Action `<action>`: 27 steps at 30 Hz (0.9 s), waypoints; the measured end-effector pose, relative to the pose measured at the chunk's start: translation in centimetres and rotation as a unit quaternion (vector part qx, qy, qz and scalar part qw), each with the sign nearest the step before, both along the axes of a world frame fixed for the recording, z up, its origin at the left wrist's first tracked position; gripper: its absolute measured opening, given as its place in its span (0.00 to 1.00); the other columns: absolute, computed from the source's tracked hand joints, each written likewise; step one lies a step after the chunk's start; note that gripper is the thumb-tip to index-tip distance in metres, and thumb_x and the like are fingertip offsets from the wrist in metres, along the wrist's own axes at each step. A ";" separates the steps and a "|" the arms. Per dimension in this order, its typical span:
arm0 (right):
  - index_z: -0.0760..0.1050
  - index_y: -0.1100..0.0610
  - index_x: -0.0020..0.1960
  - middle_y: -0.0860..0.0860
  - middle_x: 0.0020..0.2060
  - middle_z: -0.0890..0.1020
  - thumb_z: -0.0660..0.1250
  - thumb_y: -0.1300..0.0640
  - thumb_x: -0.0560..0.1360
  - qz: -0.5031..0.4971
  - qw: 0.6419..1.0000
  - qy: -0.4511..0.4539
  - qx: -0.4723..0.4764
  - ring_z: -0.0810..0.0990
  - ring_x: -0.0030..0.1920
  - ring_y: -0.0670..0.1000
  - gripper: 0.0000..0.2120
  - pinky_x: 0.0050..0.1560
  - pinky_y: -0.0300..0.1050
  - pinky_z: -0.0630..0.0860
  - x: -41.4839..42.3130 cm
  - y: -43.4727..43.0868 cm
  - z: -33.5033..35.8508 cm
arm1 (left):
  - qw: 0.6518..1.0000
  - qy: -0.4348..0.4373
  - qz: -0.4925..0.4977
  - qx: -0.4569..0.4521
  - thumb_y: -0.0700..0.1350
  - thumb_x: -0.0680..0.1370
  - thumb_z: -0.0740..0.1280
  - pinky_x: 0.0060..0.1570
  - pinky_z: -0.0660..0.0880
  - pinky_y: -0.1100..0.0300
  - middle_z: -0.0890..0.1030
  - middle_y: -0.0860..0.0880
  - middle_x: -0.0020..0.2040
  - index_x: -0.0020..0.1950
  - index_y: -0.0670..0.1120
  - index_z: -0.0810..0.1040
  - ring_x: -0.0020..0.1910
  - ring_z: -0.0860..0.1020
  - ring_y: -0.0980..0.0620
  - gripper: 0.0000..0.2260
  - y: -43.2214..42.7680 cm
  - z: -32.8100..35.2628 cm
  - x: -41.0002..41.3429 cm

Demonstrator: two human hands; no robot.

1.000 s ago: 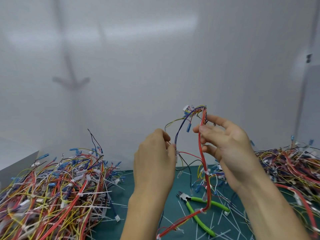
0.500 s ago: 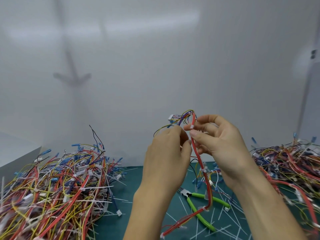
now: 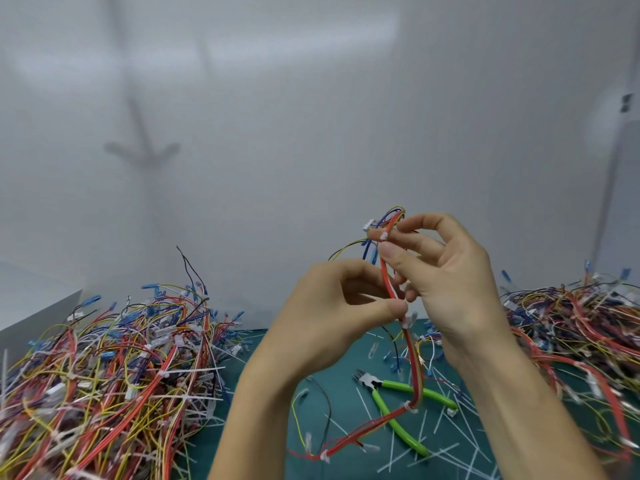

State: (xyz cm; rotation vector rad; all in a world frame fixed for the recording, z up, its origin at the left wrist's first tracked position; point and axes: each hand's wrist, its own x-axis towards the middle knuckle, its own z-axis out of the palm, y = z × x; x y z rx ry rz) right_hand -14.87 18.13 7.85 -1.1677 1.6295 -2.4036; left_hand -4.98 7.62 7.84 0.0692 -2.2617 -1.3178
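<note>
I hold a wire harness [image 3: 414, 358] upright in front of me: a red-led bundle of coloured wires bound with white cable ties, its tail hanging down to the green mat. My right hand [image 3: 446, 271] pinches the bundle near its top, where a white connector [image 3: 369, 225] and loose blue and yellow wires fan out. My left hand [image 3: 332, 313] pinches the bundle lower down, thumb and fingertips at a white cable tie [image 3: 408, 320].
A big heap of tied wire harnesses [image 3: 104, 375] fills the left. Another heap [image 3: 581, 334] lies at the right. Green-handled cutters [image 3: 398, 407] lie on the green mat [image 3: 263, 459] among cut white tie ends. A white wall stands close behind.
My left hand has moved right and up to the bundle and now pinches it below my right hand. The harness has shifted slightly lower in view.
</note>
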 end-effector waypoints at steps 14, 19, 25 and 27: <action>0.83 0.48 0.49 0.44 0.41 0.86 0.71 0.52 0.75 -0.013 0.948 0.125 0.291 0.85 0.40 0.44 0.04 0.36 0.38 0.80 -0.8 1.6 0.5 | 0.965 0.163 0.139 0.153 0.36 0.74 0.73 0.36 0.75 0.71 0.85 0.44 0.37 0.46 0.39 0.81 0.36 0.84 0.54 0.03 -1.5 -0.2 0.1; 0.84 0.49 0.48 0.45 0.38 0.87 0.71 0.56 0.76 0.041 0.928 0.141 0.343 0.85 0.39 0.44 0.04 0.37 0.38 0.79 -0.1 0.9 0.0 | 0.954 0.198 0.132 0.183 0.38 0.74 0.73 0.40 0.77 0.70 0.86 0.46 0.37 0.46 0.40 0.82 0.38 0.85 0.55 0.03 -1.8 0.0 0.3; 0.85 0.52 0.44 0.51 0.36 0.87 0.71 0.61 0.76 0.038 0.977 0.063 0.200 0.83 0.32 0.48 0.06 0.30 0.36 0.76 0.2 0.6 0.1 | 0.952 0.193 0.160 0.174 0.43 0.70 0.77 0.40 0.77 0.67 0.86 0.49 0.41 0.45 0.46 0.84 0.40 0.83 0.55 0.05 -2.2 -0.1 0.3; 0.85 0.53 0.44 0.52 0.35 0.86 0.71 0.62 0.76 0.041 0.985 0.031 0.162 0.82 0.31 0.47 0.06 0.28 0.36 0.76 0.3 0.6 0.3 | 0.957 0.172 0.182 0.145 0.45 0.69 0.78 0.38 0.77 0.67 0.85 0.51 0.42 0.45 0.47 0.84 0.39 0.83 0.54 0.07 -2.2 -0.2 0.3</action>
